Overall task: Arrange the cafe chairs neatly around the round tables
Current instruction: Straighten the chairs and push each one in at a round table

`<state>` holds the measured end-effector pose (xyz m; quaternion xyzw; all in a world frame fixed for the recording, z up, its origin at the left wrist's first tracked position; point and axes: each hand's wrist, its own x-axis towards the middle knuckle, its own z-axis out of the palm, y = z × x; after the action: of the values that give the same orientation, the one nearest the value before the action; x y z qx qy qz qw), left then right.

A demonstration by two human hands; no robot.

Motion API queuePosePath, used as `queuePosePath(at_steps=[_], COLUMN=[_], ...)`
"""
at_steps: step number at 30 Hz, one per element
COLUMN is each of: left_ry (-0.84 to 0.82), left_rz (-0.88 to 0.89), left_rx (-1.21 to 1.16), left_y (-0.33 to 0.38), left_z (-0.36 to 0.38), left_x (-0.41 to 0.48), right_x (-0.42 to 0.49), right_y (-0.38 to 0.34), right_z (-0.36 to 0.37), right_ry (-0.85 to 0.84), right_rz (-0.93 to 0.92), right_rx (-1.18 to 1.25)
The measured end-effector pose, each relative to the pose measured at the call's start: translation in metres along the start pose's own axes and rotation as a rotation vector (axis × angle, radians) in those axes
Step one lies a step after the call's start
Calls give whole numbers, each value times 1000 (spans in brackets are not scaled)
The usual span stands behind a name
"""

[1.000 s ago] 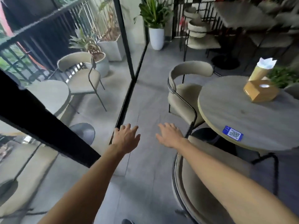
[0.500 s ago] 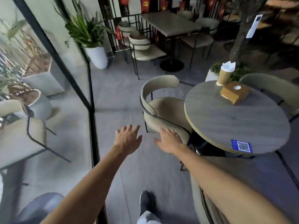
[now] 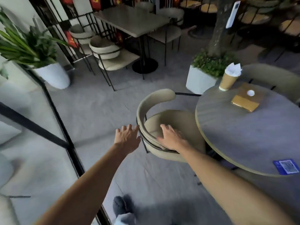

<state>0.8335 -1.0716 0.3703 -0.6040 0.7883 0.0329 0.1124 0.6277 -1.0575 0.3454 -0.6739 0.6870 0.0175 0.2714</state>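
Beige padding on the near chair (image 3: 177,118) lies right under the fingers (image 3: 164,129) of the right hand (image 3: 172,139). They are spread and straight above the low curve of the backrest and the seat, but blur hides whether they touch it. The left hand (image 3: 127,138) is just as loose, its fingers apart. Their tips are just beside the outer face of the backrest and its black metal rail; contact cannot be told. Both bare forearms reach in from the bottom edge. The near chair stands at the left side of the round counter (image 3: 243,140), with its seat meeting the rim and its back turned to the grey floor. On the counter a paper cup (image 3: 228,81) stuffed with white paper stands near a brown tissue box (image 3: 246,99), and a blue sticker (image 3: 286,166) lies at the near edge. A second chair (image 3: 272,78) curves round the far side. Beyond stand a square white planter (image 3: 199,82), a tall white plant pot (image 3: 53,75) by the black-framed glass, and a rectangular table (image 3: 131,20).
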Motion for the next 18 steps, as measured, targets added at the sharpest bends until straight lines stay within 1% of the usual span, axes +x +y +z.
queuePosePath(at_steps=[4, 6, 8, 12, 14, 16, 18], left_ry=[-69, -68, -85, -112, -123, -162, -106], left_rz=[192, 330, 421, 603, 675, 705, 825], left_rx=[36, 82, 115, 177, 146, 102, 187], left_y=[-32, -40, -44, -23, -7, 6, 14], left_z=[6, 4, -2, -12, -16, -21, -22], left_x=[82, 123, 166, 236, 270, 305, 333], right_x=[52, 66, 82, 108, 121, 137, 151], right_y=[-17, -24, -30, -31, -29, -24, -22], right_z=[4, 4, 5, -3, -7, -12, -13], right_ry=[31, 62, 71, 111, 119, 129, 150], right_rz=[174, 276, 363, 507, 547, 569, 592], right_rx=[89, 114, 134, 178, 162, 137, 109])
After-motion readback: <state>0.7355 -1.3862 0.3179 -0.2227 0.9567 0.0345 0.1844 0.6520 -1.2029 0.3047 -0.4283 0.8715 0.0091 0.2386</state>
